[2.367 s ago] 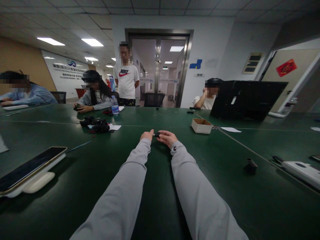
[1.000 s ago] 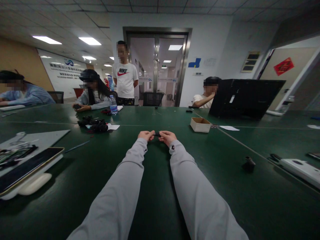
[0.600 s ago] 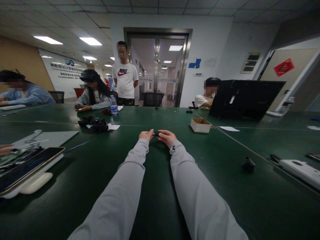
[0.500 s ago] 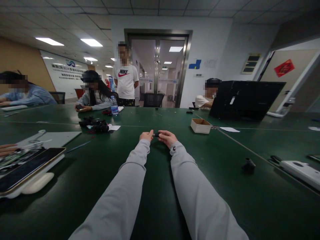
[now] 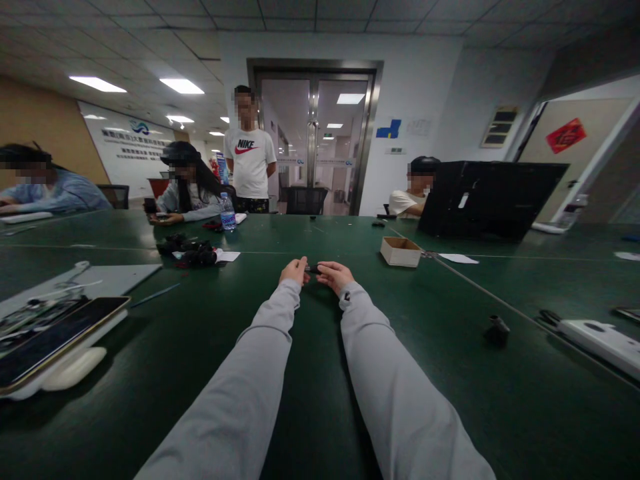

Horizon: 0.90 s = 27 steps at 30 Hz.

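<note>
Both arms, in grey sleeves, reach forward over the green table. Between the fingertips is a small black object, too small to name. My right hand is closed in a pinch on its right end. On the left end, my left hand is closed with thumb and fingers together. The fingers hide part of the object. To the right of the hands stands an open cardboard box. Farther right, a short black tube-like piece rests on the table.
At left lie a phone, a grey board and a thin blue stick. Black gear and a water bottle are beyond. A black monitor and a white power strip are at right. Several people are around the table.
The left fingers have shifted slightly around the black object's left end. A hand no longer shows at the far left edge. The seated person near the bottle has raised a dark item.
</note>
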Motion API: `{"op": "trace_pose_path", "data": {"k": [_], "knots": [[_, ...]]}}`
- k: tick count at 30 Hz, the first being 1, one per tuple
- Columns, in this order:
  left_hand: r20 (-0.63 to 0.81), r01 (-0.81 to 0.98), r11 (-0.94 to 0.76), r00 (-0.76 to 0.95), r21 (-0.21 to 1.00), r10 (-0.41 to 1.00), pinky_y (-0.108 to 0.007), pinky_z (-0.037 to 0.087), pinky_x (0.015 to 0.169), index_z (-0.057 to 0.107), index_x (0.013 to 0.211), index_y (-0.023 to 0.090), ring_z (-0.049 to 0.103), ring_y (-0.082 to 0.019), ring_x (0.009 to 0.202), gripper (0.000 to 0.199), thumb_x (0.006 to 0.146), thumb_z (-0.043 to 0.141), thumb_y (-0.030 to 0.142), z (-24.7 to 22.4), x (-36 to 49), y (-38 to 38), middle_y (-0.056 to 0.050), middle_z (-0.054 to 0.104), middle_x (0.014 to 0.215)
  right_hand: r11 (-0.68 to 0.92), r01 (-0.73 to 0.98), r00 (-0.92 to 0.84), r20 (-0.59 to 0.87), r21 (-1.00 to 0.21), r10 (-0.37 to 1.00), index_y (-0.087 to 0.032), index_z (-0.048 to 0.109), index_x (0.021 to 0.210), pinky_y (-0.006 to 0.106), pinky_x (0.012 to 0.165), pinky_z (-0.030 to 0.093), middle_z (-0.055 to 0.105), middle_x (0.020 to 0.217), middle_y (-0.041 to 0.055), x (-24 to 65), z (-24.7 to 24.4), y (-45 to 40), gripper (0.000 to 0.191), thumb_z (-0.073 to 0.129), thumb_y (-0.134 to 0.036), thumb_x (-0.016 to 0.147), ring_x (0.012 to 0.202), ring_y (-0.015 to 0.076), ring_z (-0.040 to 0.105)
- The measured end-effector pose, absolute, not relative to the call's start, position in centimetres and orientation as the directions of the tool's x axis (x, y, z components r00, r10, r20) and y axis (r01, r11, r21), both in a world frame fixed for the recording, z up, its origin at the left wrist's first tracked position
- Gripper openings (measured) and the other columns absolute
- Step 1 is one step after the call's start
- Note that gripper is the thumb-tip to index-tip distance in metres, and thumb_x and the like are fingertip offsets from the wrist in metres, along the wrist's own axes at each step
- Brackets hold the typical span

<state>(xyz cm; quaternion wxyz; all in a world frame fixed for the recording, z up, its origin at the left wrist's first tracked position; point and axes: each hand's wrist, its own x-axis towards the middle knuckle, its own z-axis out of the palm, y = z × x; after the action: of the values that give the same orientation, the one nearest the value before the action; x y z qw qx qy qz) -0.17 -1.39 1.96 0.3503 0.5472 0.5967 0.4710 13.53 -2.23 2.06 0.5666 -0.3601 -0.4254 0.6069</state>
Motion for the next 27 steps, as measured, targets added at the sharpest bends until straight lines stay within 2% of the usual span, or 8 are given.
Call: {"op": "trace_pose_path", "data": {"k": [3, 6, 10, 27], "knots": [[0.101, 0.168, -0.083, -0.095, 0.982, 0.99, -0.015, 0.037, 0.042, 0.053, 0.1, 0.019, 0.058, -0.01, 0.053, 0.033, 0.079, 0.041, 0.043, 1.74, 0.05, -1.16, -0.002, 0.063, 0.068, -0.005, -0.397, -0.046, 0.014, -0.918, 0.999, -0.011, 0.06, 0.072, 0.019, 0.044, 0.051, 0.059, 0.051, 0.0026, 13.54, 2.09, -2.08, 0.009, 0.066, -0.007, 0.067, 0.047, 0.0128, 0.059], [0.118, 0.108, -0.113, -0.035, 0.988, 0.992, -0.014, 0.037, 0.042, 0.055, 0.095, 0.017, 0.059, -0.01, 0.058, 0.026, 0.076, 0.05, 0.035, 1.52, 0.01, -0.96, -0.004, 0.063, 0.074, -0.011, -0.414, 0.002, -0.013, -0.91, 1.0, -0.012, 0.059, 0.069, 0.019, 0.043, 0.05, 0.059, 0.05, 0.0026, 13.53, 2.19, -2.06, 0.008, 0.066, -0.008, 0.068, 0.046, 0.013, 0.058], [0.132, 0.086, -0.128, -0.033, 0.988, 0.991, -0.015, 0.037, 0.042, 0.058, 0.085, 0.014, 0.059, -0.011, 0.058, 0.02, 0.074, 0.052, 0.03, 1.36, -0.13, -0.88, -0.005, 0.063, 0.072, -0.016, -0.417, 0.013, -0.023, -0.909, 1.0, -0.012, 0.059, 0.069, 0.019, 0.043, 0.05, 0.059, 0.05, 0.0032, 13.52, 2.3, -2.13, 0.006, 0.065, -0.008, 0.069, 0.046, 0.013, 0.058], [0.119, 0.143, -0.101, -0.129, 0.985, 0.984, -0.018, 0.039, 0.04, 0.054, 0.066, 0.012, 0.054, -0.01, 0.047, 0.038, 0.069, 0.053, 0.05, 1.44, -0.38, -0.9, -0.004, 0.059, 0.059, 0.008, -0.407, -0.067, 0.038, -0.914, 0.997, -0.011, 0.061, 0.079, 0.016, 0.044, 0.05, 0.062, 0.056, 0.0031, 13.71, 2.05, -2.09, 0.013, 0.064, -0.004, 0.068, 0.049, 0.0113, 0.059]]}}
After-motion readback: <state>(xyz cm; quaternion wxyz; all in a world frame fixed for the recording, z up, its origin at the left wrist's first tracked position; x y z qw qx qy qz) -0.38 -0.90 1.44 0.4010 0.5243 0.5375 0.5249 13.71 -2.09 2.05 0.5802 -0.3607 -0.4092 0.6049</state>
